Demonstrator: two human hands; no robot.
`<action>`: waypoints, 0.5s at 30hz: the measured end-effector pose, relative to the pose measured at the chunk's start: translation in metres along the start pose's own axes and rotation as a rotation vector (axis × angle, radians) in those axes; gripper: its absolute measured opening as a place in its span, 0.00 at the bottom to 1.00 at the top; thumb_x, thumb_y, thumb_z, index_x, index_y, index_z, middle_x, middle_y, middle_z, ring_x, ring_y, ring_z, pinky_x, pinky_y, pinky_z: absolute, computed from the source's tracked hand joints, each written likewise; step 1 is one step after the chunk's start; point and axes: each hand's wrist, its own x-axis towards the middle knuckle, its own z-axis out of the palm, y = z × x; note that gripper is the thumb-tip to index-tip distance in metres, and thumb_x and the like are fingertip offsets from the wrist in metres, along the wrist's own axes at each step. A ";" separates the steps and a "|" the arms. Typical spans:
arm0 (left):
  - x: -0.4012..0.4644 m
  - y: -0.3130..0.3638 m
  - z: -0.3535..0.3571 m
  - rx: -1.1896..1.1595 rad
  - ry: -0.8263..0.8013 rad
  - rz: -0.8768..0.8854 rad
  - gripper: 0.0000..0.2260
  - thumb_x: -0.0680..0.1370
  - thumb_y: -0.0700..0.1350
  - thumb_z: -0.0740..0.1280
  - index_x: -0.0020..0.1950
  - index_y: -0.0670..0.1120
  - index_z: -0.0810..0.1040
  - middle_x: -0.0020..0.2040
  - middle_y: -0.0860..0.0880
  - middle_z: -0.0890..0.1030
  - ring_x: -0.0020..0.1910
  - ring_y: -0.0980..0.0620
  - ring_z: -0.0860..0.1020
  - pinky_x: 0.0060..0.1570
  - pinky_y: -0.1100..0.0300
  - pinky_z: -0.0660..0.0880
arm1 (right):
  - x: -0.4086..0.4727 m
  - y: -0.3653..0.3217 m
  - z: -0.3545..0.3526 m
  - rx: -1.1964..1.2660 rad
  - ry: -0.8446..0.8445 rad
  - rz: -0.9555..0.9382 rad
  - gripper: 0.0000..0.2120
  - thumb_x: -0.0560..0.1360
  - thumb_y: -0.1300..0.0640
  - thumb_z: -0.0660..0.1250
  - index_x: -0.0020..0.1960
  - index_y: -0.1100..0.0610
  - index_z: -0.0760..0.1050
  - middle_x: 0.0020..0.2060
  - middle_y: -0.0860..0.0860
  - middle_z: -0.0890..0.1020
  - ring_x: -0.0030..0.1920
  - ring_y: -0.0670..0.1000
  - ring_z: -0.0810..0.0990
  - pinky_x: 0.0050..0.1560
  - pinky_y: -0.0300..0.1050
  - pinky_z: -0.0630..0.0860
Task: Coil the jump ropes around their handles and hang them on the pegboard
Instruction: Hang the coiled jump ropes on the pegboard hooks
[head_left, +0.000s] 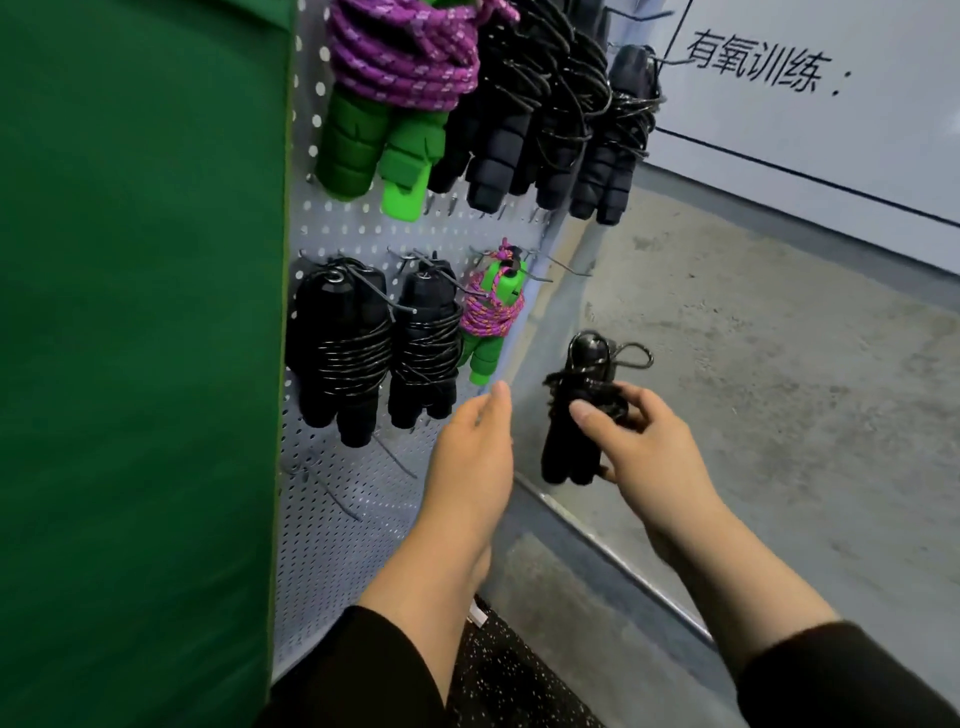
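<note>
Right hand (641, 447) grips a black jump rope (579, 410), cord wound tight round paired handles with a loop free on top, right of the pegboard (358, 499); left hand (475, 447) flat-fingered, holding nothing, near the hung bundles.

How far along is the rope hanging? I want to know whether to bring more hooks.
Mostly done: coiled ropes already hang in two rows on the pegboard, including two black bundles and a green-handled purple rope in the lower row. In hand: the right hand grips one coiled black rope, not yet hung. The left hand is open beside the board. A bare hook shows right of the green one.
</note>
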 end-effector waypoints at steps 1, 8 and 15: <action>0.005 0.000 -0.002 0.008 0.023 0.005 0.10 0.84 0.60 0.58 0.56 0.57 0.74 0.53 0.56 0.80 0.58 0.53 0.79 0.67 0.45 0.75 | 0.012 0.000 0.001 0.012 0.013 -0.003 0.22 0.70 0.45 0.78 0.60 0.49 0.78 0.50 0.50 0.86 0.53 0.51 0.85 0.61 0.62 0.79; 0.022 -0.003 -0.009 0.020 0.165 0.028 0.14 0.83 0.59 0.61 0.45 0.54 0.78 0.49 0.53 0.83 0.54 0.46 0.83 0.62 0.42 0.78 | 0.084 -0.001 0.007 -0.011 0.117 -0.047 0.19 0.74 0.50 0.76 0.61 0.53 0.74 0.46 0.49 0.81 0.44 0.52 0.80 0.42 0.48 0.77; 0.025 -0.002 -0.003 -0.029 0.133 0.036 0.13 0.84 0.58 0.61 0.45 0.54 0.77 0.48 0.52 0.82 0.53 0.48 0.82 0.62 0.44 0.78 | 0.118 0.004 0.010 -0.092 0.136 -0.081 0.24 0.73 0.45 0.75 0.65 0.50 0.72 0.52 0.51 0.82 0.47 0.56 0.82 0.34 0.43 0.74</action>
